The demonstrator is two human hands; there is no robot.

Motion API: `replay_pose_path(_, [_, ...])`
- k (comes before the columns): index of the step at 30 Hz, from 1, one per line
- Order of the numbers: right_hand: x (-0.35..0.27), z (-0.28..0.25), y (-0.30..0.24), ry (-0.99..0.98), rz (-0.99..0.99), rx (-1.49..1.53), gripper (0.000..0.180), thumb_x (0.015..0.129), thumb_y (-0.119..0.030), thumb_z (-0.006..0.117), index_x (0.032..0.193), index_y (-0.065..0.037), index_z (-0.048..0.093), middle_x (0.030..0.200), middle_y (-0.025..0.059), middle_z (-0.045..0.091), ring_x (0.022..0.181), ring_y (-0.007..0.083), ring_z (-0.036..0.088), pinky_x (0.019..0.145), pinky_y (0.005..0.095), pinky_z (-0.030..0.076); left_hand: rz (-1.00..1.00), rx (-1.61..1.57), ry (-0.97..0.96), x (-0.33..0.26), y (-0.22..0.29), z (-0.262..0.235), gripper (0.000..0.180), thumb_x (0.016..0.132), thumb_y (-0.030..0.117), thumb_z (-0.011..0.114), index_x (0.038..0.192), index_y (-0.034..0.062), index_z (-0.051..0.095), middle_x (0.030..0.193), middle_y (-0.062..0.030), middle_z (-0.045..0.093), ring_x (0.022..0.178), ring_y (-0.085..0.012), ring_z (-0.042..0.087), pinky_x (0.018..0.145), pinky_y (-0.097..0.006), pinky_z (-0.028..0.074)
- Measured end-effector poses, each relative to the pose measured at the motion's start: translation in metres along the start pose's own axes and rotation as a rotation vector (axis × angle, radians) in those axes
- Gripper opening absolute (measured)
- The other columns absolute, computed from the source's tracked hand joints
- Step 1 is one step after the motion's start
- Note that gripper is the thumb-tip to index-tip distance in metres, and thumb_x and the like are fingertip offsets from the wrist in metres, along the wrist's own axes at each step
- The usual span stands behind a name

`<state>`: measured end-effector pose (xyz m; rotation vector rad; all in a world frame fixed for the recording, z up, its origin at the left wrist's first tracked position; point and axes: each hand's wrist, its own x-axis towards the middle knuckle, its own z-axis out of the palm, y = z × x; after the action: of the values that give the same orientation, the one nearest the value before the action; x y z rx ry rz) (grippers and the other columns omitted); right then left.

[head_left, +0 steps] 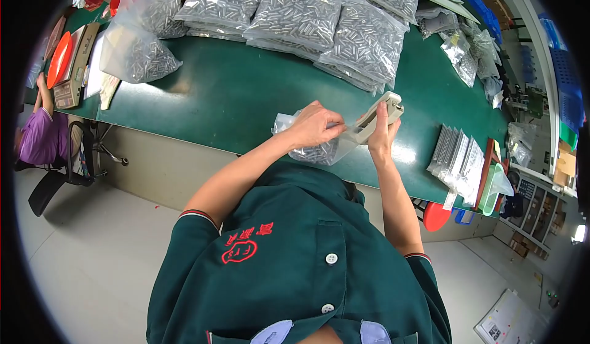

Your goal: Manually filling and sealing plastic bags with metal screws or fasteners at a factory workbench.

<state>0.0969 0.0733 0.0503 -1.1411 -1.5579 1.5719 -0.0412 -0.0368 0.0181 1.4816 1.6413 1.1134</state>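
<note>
Near the table's front edge lies a clear plastic bag (316,153) of small metal pins. My left hand (314,126) is closed on its gathered plastic, thumb and fingers pinched together. To the right, my right hand (382,132) wraps around a beige stapler-like hand sealer (369,121), thumb along its top, tilted up and away. The bag's open end stretches right to the sealer's jaws; whether the jaws are clamped on the plastic I cannot tell.
Large bags of metal pins (295,15) are stacked at the back of the green table (215,104). Smaller filled bags (144,55) stand at left, beside a scale (72,67). Flat packets (456,162) and a green tray (491,190) lie at right. A person in purple (46,135) sits far left.
</note>
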Motion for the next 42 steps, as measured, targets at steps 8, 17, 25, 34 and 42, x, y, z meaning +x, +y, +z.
replay_pose_path(8, [0.009,0.003,0.009,0.046,0.044,-0.023,0.026,0.087,-0.028,0.056,0.082,-0.002,0.054,0.069,0.0037,0.055,0.06,0.0118,0.052,0.053,0.0286,0.042,-0.027,0.15,-0.03,0.005,0.006,-0.003,0.031,0.074,0.037,0.063,0.077,0.0063,0.068,0.059,-0.011,0.059,0.059,-0.0277,0.054,0.073,-0.034,0.04])
replay_pose_path(17, [0.008,-0.002,0.012,0.049,-0.002,-0.116,0.029,0.086,-0.028,0.058,0.083,0.0,0.057,0.073,0.0036,0.056,0.066,0.0116,0.049,0.059,0.0295,0.041,-0.163,0.226,-0.271,0.03,0.034,0.005,0.061,0.063,0.056,0.068,0.079,-0.0024,0.067,0.068,-0.0177,0.064,0.064,-0.0322,0.061,0.065,-0.04,0.048])
replay_pose_path(25, [0.01,0.008,0.007,0.077,-0.018,-0.098,0.028,0.084,-0.026,0.06,0.084,0.002,0.057,0.075,0.0041,0.057,0.069,0.0123,0.051,0.061,0.0299,0.042,-0.117,0.094,-0.154,0.03,0.014,0.015,0.057,0.06,0.049,0.073,0.079,-0.0037,0.066,0.07,-0.0181,0.065,0.063,-0.033,0.062,0.063,-0.039,0.048])
replay_pose_path(34, [-0.003,0.011,0.01,0.101,0.093,0.029,0.032,0.085,-0.031,0.062,0.091,0.0,0.056,0.076,0.004,0.057,0.069,0.0134,0.053,0.062,0.0298,0.044,-0.19,0.065,-0.205,0.03,0.016,0.005,0.049,0.061,0.042,0.074,0.081,-0.0032,0.067,0.071,-0.0182,0.064,0.069,-0.0318,0.063,0.065,-0.039,0.048])
replay_pose_path(42, [-0.004,0.012,0.014,0.139,0.103,-0.026,0.032,0.088,-0.032,0.06,0.091,-0.001,0.055,0.075,0.0035,0.056,0.067,0.0131,0.053,0.062,0.0291,0.044,-0.255,0.148,-0.274,0.016,0.019,-0.025,0.019,0.072,0.017,0.064,0.083,0.002,0.067,0.072,-0.0155,0.064,0.07,-0.0327,0.062,0.065,-0.039,0.046])
